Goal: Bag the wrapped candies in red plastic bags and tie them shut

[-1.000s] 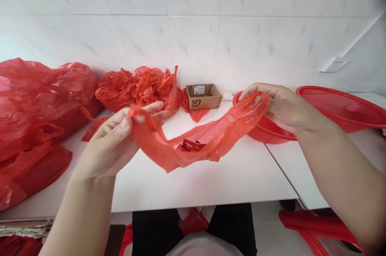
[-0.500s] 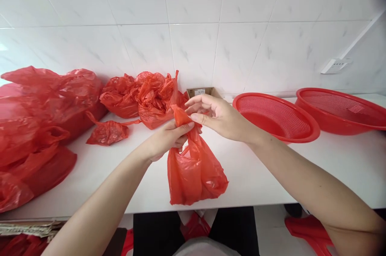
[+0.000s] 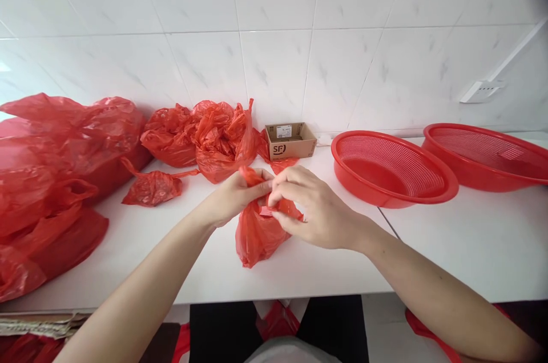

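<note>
A red plastic bag (image 3: 260, 237) is at the middle of the white table, near its front edge. My left hand (image 3: 237, 194) pinches the top of this bag, with a bit of red plastic sticking up above the thumb. Close against it on the right, my right hand (image 3: 306, 203) has its fingers bent round the bag's handle part, fingertips near my left thumb. The lower part of the bag hangs below both hands. What is inside the bag cannot be made out.
Large red bags (image 3: 64, 163) fill the left side. Bunched red bags (image 3: 222, 140) and a small tied bag (image 3: 154, 187) lie nearer the middle. Behind my hands is a cardboard box (image 3: 295, 148). Two red baskets (image 3: 385, 200) (image 3: 483, 177) stand at the right.
My right hand has come down and closed on the bag's upper part. The bag's lower part has risen and bunched up. The cardboard box is now uncovered.
</note>
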A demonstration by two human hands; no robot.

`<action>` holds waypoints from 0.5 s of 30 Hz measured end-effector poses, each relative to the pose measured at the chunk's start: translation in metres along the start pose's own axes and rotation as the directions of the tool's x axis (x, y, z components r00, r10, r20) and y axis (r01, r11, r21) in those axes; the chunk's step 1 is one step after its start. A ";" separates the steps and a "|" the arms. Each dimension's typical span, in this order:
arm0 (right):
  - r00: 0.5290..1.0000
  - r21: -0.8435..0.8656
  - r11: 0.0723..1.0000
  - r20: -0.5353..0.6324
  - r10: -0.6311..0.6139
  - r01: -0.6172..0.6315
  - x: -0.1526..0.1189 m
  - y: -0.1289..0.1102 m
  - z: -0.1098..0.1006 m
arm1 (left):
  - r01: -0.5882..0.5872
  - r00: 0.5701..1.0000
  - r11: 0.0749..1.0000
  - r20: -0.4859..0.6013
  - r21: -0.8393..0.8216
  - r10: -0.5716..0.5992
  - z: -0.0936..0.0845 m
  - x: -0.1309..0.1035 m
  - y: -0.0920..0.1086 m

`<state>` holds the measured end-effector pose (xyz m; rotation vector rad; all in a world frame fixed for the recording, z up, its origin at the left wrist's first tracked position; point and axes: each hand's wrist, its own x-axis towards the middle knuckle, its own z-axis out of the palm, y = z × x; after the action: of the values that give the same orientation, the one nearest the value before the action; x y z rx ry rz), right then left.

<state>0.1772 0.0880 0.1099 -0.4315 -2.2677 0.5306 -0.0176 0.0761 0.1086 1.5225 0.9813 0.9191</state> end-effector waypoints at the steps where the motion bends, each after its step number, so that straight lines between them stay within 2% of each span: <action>1: 1.000 0.050 0.999 -0.014 -0.002 0.003 0.000 0.004 0.002 | -0.011 1.000 0.996 0.020 0.090 0.009 -0.001 -0.002 0.002; 3: 0.994 0.226 0.970 -0.042 0.098 -0.086 0.002 0.018 0.007 | -0.025 0.998 0.963 0.065 0.268 0.008 0.000 -0.005 0.005; 5: 0.967 0.388 0.891 0.001 0.255 -0.236 0.004 0.033 0.015 | -0.046 0.997 0.901 0.081 0.432 0.012 0.002 -0.006 0.006; 8: 0.905 0.504 0.759 0.134 0.403 -0.412 0.003 0.050 0.028 | -0.070 0.993 0.756 -0.027 0.651 0.114 0.007 -0.004 -0.002; 10: 0.889 0.544 0.715 0.146 0.435 -0.439 0.001 0.057 0.034 | -0.085 0.947 0.644 -0.139 0.760 0.289 0.009 -0.003 -0.012; 12: 0.892 0.583 0.689 0.160 0.422 -0.430 -0.002 0.061 0.036 | -0.109 0.865 0.547 -0.192 0.830 0.463 0.011 -0.001 -0.023; 13: 0.896 0.597 0.678 0.182 0.405 -0.429 -0.003 0.062 0.035 | -0.119 0.833 0.517 -0.198 0.848 0.516 0.012 -0.001 -0.028; 15: 0.890 0.610 0.651 0.255 0.378 -0.452 -0.006 0.065 0.033 | -0.134 0.807 0.497 -0.197 0.857 0.557 0.014 -0.002 -0.035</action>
<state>0.1660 0.1330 0.0539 -0.5643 -1.8862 1.5688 -0.0099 0.0731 0.0722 2.4529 1.6229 1.2456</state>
